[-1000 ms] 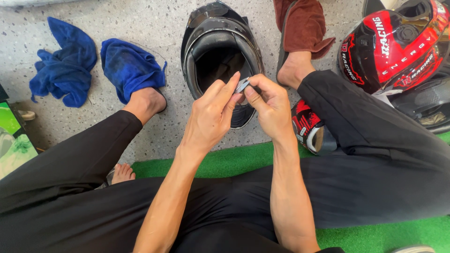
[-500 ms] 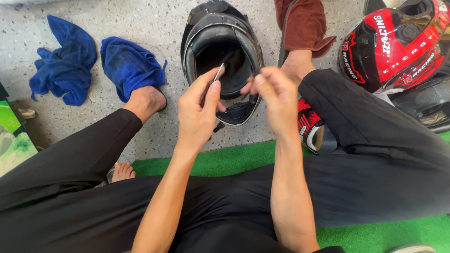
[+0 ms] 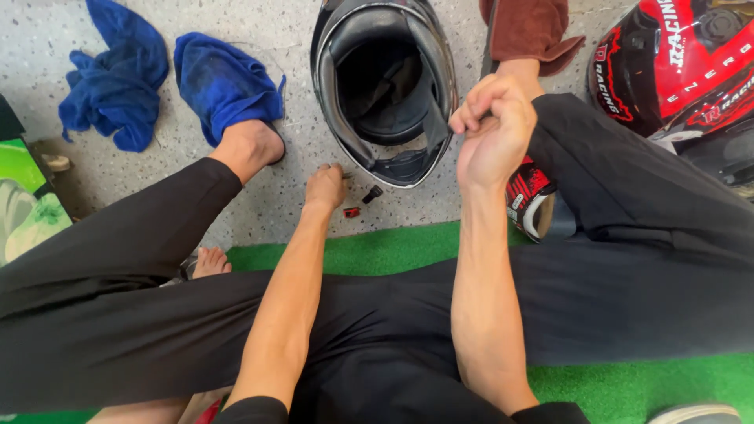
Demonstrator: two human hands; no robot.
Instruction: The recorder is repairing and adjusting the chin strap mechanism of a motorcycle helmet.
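Note:
A black helmet (image 3: 440, 71) lies upside down on the speckled floor between my feet, its padded opening facing up. My left hand (image 3: 325, 187) reaches down to the floor just left of the helmet's near rim, fingers pointing down; whether it holds anything is hidden. Beside it lie a small red part (image 3: 351, 212) and a small black part (image 3: 372, 193). My right hand (image 3: 493, 129) is raised at the helmet's right edge, fingers curled closed with the tips pinched together and nothing visible in them.
A red and black helmet (image 3: 675, 71) sits at the far right. Two blue cloths (image 3: 118, 78) (image 3: 224, 78) lie at the far left, a brown cloth (image 3: 530, 27) behind the black helmet. A red, white and black object (image 3: 530, 200) rests by my right leg on the green mat (image 3: 393, 247).
My hands, together over the helmet on a small thin piece, have parted. The left hand took the piece, then dropped to the floor beside the helmet. The right stays raised.

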